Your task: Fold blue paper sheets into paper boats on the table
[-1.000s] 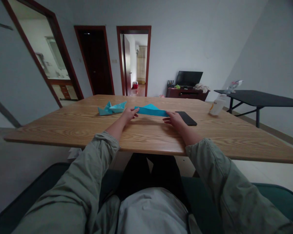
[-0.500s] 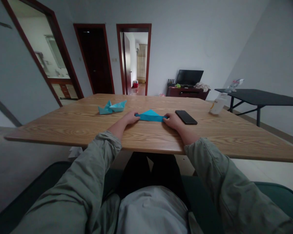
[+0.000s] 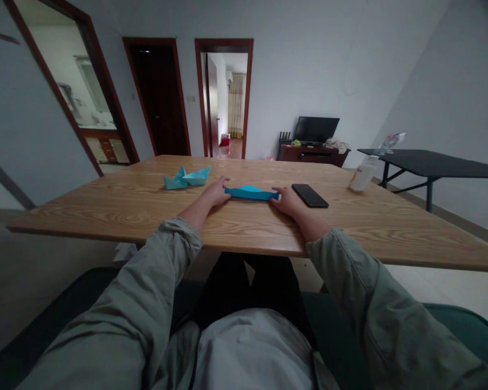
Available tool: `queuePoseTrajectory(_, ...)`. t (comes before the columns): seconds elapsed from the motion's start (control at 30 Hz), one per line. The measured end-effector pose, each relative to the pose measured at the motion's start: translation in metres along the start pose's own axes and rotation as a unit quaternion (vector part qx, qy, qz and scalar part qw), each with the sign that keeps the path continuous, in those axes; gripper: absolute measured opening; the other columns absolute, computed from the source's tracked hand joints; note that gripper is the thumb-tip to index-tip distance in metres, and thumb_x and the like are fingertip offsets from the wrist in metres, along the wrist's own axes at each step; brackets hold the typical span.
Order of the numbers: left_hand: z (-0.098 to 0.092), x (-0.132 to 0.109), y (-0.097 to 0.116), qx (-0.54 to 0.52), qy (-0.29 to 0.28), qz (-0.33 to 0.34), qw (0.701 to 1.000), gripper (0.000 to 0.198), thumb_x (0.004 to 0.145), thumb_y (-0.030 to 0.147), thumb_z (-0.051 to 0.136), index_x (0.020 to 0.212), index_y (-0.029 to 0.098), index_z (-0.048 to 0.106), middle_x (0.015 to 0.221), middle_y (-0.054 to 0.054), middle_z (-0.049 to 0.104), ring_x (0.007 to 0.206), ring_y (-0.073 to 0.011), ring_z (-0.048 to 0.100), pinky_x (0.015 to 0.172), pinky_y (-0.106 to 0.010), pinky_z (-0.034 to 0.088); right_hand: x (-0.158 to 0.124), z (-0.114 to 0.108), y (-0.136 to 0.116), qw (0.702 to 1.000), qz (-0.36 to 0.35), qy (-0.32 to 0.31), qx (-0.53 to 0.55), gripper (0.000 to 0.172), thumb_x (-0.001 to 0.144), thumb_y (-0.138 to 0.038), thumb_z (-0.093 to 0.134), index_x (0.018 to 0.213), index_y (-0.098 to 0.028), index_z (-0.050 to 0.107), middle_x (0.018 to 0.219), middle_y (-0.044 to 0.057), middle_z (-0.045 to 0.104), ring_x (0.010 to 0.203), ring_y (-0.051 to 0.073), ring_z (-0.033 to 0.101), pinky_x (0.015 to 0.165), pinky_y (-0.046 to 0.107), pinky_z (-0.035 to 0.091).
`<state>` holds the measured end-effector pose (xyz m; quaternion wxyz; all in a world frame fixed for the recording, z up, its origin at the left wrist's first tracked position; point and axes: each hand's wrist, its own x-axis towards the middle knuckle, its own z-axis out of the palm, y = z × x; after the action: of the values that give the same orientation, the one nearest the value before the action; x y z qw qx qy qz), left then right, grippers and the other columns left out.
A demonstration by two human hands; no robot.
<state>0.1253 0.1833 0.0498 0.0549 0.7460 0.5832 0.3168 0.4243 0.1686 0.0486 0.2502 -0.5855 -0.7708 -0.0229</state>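
Holding folded blue paper [image 3: 251,193] on wood surface [image 3: 106,216] w/ hands apart, L hand [image 3: 215,192] at its left end, R hand [image 3: 287,200] at its right end; blue paper boat [image 3: 186,177] to far left, black phone [image 3: 309,195] just right of R hand.

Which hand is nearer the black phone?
Right. The right hand is just left of the smartphone, not touching it; the left hand is farther, beyond the folded blue paper.

Single head-worn view, looking forward and down, close above the left hand [image 3: 215,192] and right hand [image 3: 288,201], far wall [image 3: 309,65] somewhat dim
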Motion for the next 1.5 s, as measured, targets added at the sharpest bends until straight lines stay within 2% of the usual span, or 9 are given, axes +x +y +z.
queuePoseTrajectory(0.13, -0.003, -0.001, 0.0, -0.025, 0.029, -0.033, 0.999, 0.056, 0.068, 0.031, 0.07, 0.119, 0.021, 0.048, 0.095, -0.004, 0.066, 0.079, -0.0156, 0.061, 0.069, -0.025, 0.044, 0.001, 0.002, 0.002, 0.999, 0.014, 0.029, 0.034, 0.053, 0.08, -0.036, 0.066, 0.129, -0.019, 0.054, 0.109, 0.011, 0.065, 0.097, 0.022, 0.061, 0.087, 0.031, 0.046)
queuePoseTrajectory(0.23, -0.004, -0.001, -0.001, -0.043, 0.043, -0.043, 0.997, 0.045, 0.071, 0.031, 0.067, 0.11, 0.02, 0.049, 0.084, -0.001, 0.066, 0.072, -0.0141, 0.06, 0.065, -0.024, 0.043, 0.0, 0.001, 0.0, 0.997, 0.038, 0.038, 0.061, 0.045, 0.081, -0.035, 0.065, 0.122, -0.019, 0.053, 0.102, 0.008, 0.068, 0.086, 0.02, 0.063, 0.078, 0.029, 0.047)
queuePoseTrajectory(0.37, -0.003, 0.0, -0.003, -0.039, 0.03, -0.038, 0.998, 0.028, 0.074, 0.034, 0.066, 0.094, 0.02, 0.054, 0.082, -0.002, 0.067, 0.069, -0.0133, 0.06, 0.063, -0.024, 0.042, 0.0, 0.002, -0.001, 0.995, 0.062, 0.038, 0.071, 0.03, 0.083, -0.034, 0.062, 0.108, -0.018, 0.055, 0.096, 0.008, 0.068, 0.081, 0.019, 0.063, 0.071, 0.027, 0.045)
queuePoseTrajectory(0.47, -0.002, 0.002, -0.003, -0.036, 0.012, -0.048, 0.998, 0.024, 0.075, 0.036, 0.067, 0.09, 0.019, 0.058, 0.085, -0.004, 0.069, 0.07, -0.0133, 0.06, 0.063, -0.023, 0.043, 0.001, 0.003, 0.001, 0.995, 0.064, 0.035, 0.063, 0.028, 0.083, -0.035, 0.063, 0.105, -0.018, 0.055, 0.098, 0.009, 0.068, 0.082, 0.019, 0.063, 0.071, 0.027, 0.045)
queuePoseTrajectory(0.77, -0.003, 0.002, 0.0, -0.012, -0.026, -0.063, 0.998, 0.024, 0.072, 0.033, 0.069, 0.089, 0.016, 0.068, 0.088, -0.006, 0.072, 0.076, -0.0156, 0.063, 0.066, -0.023, 0.046, 0.002, 0.003, 0.002, 0.992, 0.077, 0.032, 0.091, 0.029, 0.087, -0.032, 0.059, 0.111, -0.018, 0.05, 0.097, 0.009, 0.068, 0.08, 0.018, 0.063, 0.07, 0.026, 0.044)
queuePoseTrajectory(0.97, -0.006, 0.001, 0.003, -0.005, -0.047, -0.052, 0.998, 0.025, 0.073, 0.033, 0.066, 0.09, 0.016, 0.072, 0.085, -0.005, 0.073, 0.073, -0.0154, 0.062, 0.065, -0.023, 0.045, 0.002, -0.002, -0.002, 0.995, 0.085, 0.02, 0.047, 0.024, 0.083, -0.036, 0.062, 0.097, -0.018, 0.057, 0.094, 0.01, 0.067, 0.083, 0.019, 0.062, 0.071, 0.027, 0.045)
queuePoseTrajectory(1.27, -0.011, -0.002, 0.005, -0.007, -0.079, -0.031, 0.996, 0.026, 0.079, 0.035, 0.058, 0.082, 0.016, 0.076, 0.068, -0.004, 0.069, 0.061, -0.0147, 0.056, 0.061, -0.026, 0.042, 0.002, -0.005, -0.004, 0.997, 0.067, -0.006, 0.041, 0.023, 0.086, -0.032, 0.056, 0.098, -0.016, 0.067, 0.097, 0.012, 0.07, 0.093, 0.02, 0.064, 0.082, 0.027, 0.046)
queuePoseTrajectory(1.4, -0.012, -0.002, 0.006, -0.01, -0.092, -0.022, 0.995, 0.03, 0.082, 0.037, 0.055, 0.084, 0.015, 0.075, 0.07, -0.003, 0.07, 0.063, -0.0145, 0.057, 0.062, -0.024, 0.042, 0.002, -0.008, -0.006, 0.998, 0.056, -0.024, 0.034, 0.027, 0.09, -0.035, 0.05, 0.094, -0.017, 0.07, 0.095, 0.011, 0.072, 0.088, 0.019, 0.065, 0.077, 0.026, 0.046)
queuePoseTrajectory(1.5, -0.011, -0.001, 0.005, -0.031, -0.089, -0.013, 0.995, 0.03, 0.083, 0.034, 0.054, 0.094, 0.014, 0.074, 0.082, -0.004, 0.072, 0.071, -0.0143, 0.06, 0.064, -0.023, 0.043, 0.003, -0.009, -0.007, 0.998, 0.048, -0.034, 0.027, 0.033, 0.093, -0.037, 0.046, 0.089, -0.016, 0.071, 0.09, 0.012, 0.072, 0.081, 0.019, 0.065, 0.072, 0.026, 0.046)
